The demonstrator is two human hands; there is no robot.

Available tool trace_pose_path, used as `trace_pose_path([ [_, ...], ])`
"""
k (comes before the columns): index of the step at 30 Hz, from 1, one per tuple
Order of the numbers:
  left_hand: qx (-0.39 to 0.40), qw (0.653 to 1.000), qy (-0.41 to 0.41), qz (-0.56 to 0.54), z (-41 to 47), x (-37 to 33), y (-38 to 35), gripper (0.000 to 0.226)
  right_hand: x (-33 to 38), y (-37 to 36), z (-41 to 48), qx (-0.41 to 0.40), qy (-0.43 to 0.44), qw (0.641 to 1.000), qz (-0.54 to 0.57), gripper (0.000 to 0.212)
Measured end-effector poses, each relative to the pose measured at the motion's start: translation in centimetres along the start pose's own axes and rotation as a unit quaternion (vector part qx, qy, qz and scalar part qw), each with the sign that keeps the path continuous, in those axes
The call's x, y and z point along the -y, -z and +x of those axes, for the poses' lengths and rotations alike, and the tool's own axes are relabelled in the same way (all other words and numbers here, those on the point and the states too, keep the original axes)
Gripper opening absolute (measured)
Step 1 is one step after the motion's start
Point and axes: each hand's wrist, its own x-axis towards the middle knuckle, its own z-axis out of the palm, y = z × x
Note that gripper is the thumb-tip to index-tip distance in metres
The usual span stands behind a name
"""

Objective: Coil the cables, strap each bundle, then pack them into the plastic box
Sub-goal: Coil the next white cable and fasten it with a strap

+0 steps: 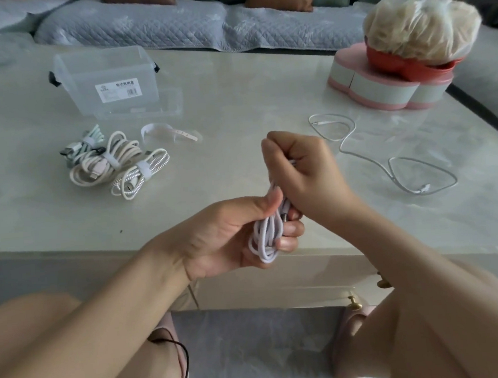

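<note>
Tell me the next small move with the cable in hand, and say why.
Probably: hold the white cable coil in the left hand, free the right hand and reach for the loose strap on the table. The cable looks fully gathered into loops between both hands but carries no strap, while the three bundles near the strap are already strapped.

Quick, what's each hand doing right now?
Left hand: closed, holding the coiled white cable.
Right hand: closed, gripping the top of that same cable.
</note>
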Motion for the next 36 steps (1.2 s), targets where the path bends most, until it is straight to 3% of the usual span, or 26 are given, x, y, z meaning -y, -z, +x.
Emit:
trace_pose_path([
  [7, -0.164, 0.977, -0.025, 0.133, -1.0, -0.7, -0.4, 0.023, -1.1, -0.9, 1.3, 0.051, 0.026, 0.993, -0.106, 0.04],
  [10, -0.2, 0.97, -0.042, 0.129, -1.2, -0.8, -0.2, 0.022, -1.1, -1.2, 2.3, 0.094, 0.017, 0.986, -0.138, 0.042],
  [16, -0.315, 0.932, -0.099, 0.151, -2.8, -2.5, 2.0, 0.024, -0.6, -4.9, 7.4, 0.108, -0.127, 0.984, 0.064, 0.053],
  [19, -0.396, 0.888, -0.141, 0.187, -4.1, -3.6, 3.8, 0.027, -1.9, -7.6, 11.0, 0.103, -0.187, 0.976, 0.048, 0.032],
  [22, -0.462, 0.845, -0.179, 0.2, -5.6, -4.6, 5.2, 0.033, -4.2, -11.0, 14.0, 0.114, -0.18, 0.977, -0.036, 0.018],
  [25, -0.503, 0.822, -0.203, 0.176, -6.9, -5.5, 6.2, 0.033, -5.2, -13.9, 16.7, 0.125, -0.149, 0.975, -0.107, 0.024],
  [29, -0.546, 0.788, -0.213, 0.189, -8.2, -5.7, 7.5, 0.031, -6.5, -15.8, 18.0, 0.178, -0.14, 0.943, -0.242, 0.021],
  [33, -0.544, 0.791, -0.216, 0.176, -8.7, -5.7, 7.8, 0.03, -6.8, -15.4, 18.3, 0.167, -0.172, 0.942, -0.234, 0.015],
  [36, -0.543, 0.79, -0.226, 0.174, -8.7, -5.7, 7.9, 0.031, -5.9, -14.0, 18.4, 0.12, -0.174, 0.964, -0.161, 0.012],
])
